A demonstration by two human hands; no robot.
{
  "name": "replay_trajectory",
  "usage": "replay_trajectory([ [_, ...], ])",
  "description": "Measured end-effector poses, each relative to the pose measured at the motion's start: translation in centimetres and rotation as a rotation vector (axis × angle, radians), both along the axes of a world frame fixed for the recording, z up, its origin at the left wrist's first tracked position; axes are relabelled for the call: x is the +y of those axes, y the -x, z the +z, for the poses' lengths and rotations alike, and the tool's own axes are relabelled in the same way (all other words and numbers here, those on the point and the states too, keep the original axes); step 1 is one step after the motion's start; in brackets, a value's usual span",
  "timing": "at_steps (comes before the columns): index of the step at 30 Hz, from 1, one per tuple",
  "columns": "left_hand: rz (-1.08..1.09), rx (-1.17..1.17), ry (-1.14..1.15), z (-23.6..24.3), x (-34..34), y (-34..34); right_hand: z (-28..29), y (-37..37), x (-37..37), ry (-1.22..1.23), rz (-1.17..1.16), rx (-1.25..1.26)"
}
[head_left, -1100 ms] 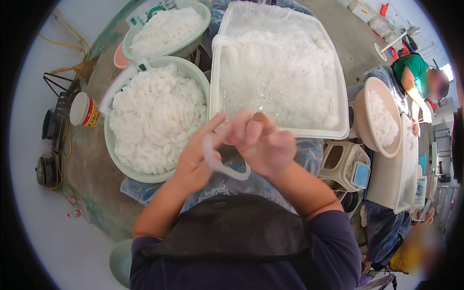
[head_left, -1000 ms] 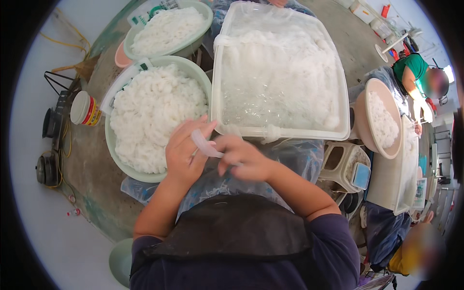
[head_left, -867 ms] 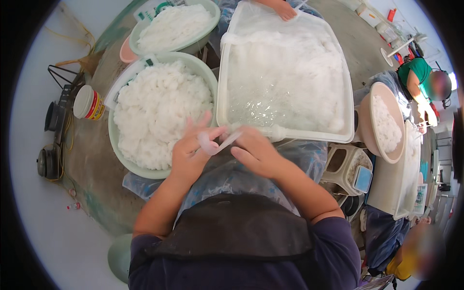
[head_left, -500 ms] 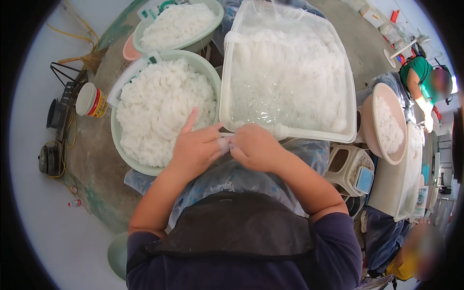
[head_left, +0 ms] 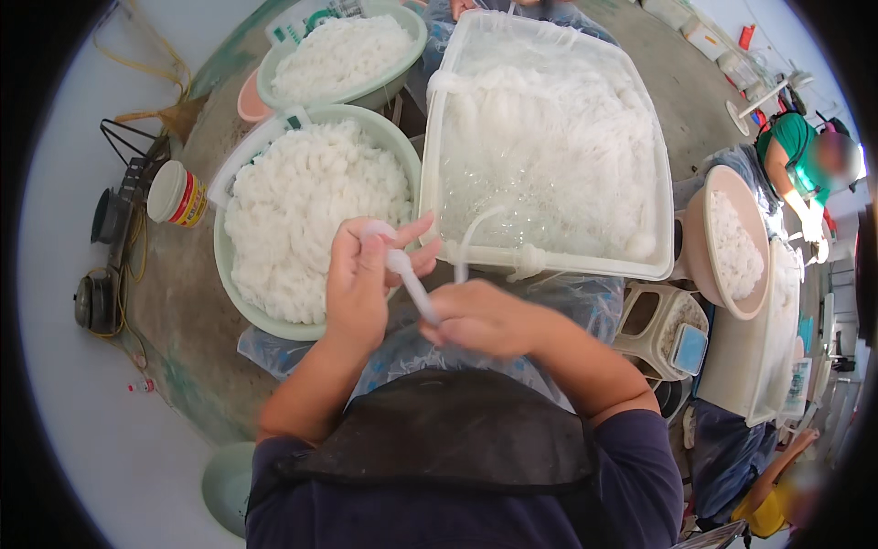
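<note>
A soft white fibre strand [head_left: 416,287] stretches between my hands, low in front of the white tub [head_left: 666,224]. My left hand [head_left: 358,293] holds one end of it, looped about the thumb and first finger, while the other fingers point toward the tub. My right hand [head_left: 485,318] is closed round the strand's lower part, its knuckles up. Behind the right hand a thin white length [head_left: 465,242] rises over the tub's near rim into the water. Wet white fibre [head_left: 558,119] floats in the tub. Left of it, a pale green basin [head_left: 224,270] is heaped with white fibre tufts [head_left: 311,206].
A second filled green basin [head_left: 416,59] stands behind the first. To the right are a pink basin [head_left: 704,238] of fibre, a plastic stool [head_left: 636,346] and a long white trough [head_left: 736,352]. Two people work at the right; another person's hand [head_left: 464,7] shows beyond the tub.
My hands, close together at the tub's near rim before, have drawn apart and nearer me. The strand now shows between them, and the left fingers have turned upward.
</note>
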State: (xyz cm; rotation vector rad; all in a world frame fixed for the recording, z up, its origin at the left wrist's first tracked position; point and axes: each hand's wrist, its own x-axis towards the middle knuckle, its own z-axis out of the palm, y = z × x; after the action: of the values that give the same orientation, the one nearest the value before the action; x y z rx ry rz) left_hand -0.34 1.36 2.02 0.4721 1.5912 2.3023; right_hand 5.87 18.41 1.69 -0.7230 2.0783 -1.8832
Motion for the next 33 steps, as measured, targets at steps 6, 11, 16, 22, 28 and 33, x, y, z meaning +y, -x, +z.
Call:
replay_trajectory([
  [6,-0.23,-0.087,0.515,0.5,-4.2,2.5,-0.8,0.5,1.9,-0.175,-0.491,0.28],
  [11,-0.061,1.147,1.036,-1.4,-1.5,0.6,4.0,0.3,-0.9,0.256,0.226,0.208],
  [16,-0.289,0.675,0.296,-0.9,-0.4,-1.0,0.8,1.7,0.5,1.009,-0.079,-0.119],
  [22,0.134,1.073,0.779,-1.1,-2.6,1.0,-6.1,-0.3,0.5,-0.336,-0.079,0.517],
  [28,-0.136,0.352,0.279,-2.1,-1.8,-0.3,-3.0,1.1,-1.2,-0.317,-0.473,0.502],
  [33,-0.27,0.778,0.559,-0.8,-2.8,1.7,-2.4,1.0,0.2,-0.458,-0.333,0.448],
])
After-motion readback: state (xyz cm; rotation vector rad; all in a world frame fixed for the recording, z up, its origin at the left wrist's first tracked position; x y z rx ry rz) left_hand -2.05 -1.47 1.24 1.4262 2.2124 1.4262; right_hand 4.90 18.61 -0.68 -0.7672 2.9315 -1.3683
